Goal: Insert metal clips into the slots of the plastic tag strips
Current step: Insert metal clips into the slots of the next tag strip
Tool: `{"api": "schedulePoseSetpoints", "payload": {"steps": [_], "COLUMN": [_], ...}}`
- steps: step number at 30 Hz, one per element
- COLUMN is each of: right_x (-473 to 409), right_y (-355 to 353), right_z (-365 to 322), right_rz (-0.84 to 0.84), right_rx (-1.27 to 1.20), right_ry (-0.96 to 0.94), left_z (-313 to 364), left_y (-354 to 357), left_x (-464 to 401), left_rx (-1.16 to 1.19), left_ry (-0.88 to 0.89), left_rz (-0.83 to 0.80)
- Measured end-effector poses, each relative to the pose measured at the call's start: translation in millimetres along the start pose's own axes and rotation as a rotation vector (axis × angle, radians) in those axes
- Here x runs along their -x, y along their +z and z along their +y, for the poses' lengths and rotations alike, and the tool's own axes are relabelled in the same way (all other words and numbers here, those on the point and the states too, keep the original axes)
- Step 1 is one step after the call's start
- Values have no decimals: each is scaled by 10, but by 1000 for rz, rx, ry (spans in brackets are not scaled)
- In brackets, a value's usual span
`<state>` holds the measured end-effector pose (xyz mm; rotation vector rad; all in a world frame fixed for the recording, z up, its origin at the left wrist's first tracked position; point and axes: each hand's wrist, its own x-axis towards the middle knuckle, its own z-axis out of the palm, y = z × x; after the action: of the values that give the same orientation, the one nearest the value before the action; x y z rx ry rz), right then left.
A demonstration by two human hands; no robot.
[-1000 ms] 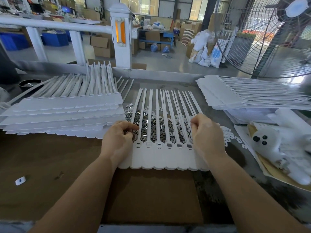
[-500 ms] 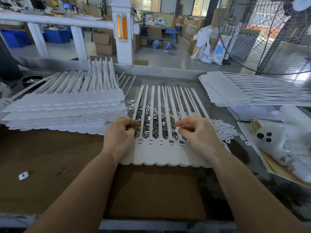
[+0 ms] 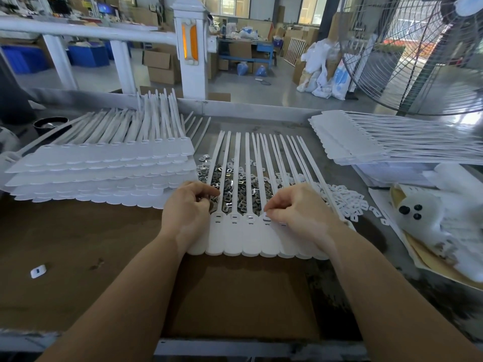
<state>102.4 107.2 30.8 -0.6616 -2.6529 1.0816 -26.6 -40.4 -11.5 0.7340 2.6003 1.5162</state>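
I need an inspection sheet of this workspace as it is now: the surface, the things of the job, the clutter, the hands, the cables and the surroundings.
Surface: brown board on a grey metal table.
Job's things: white tag strip lying over a heap of metal clips; stacked strips at left and at right.
Clutter: loose white plastic pieces; one small white piece; white soft toy.
Hands: left hand curled at the strip's left end; right hand pinching at a slot.
Cables: nothing seen on the table.
Surroundings: large fan, white railing, cardboard boxes.
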Motion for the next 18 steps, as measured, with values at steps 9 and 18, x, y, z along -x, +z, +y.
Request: {"api": "schedulePoseSetpoints", "payload": {"steps": [9,18], "right_x": [-72,-95], "right_y": [-68,-132], "right_z": [-116,-118], "right_rz": [-100,-137], "right_rx": [34,-34], "right_ry": [117,204], "left_z": [-7,-2], "left_y": [2,3], "left_x": [1,-2], "left_rx": [4,1], "left_ry": [3,2], "left_rz": [-5,-2]}}
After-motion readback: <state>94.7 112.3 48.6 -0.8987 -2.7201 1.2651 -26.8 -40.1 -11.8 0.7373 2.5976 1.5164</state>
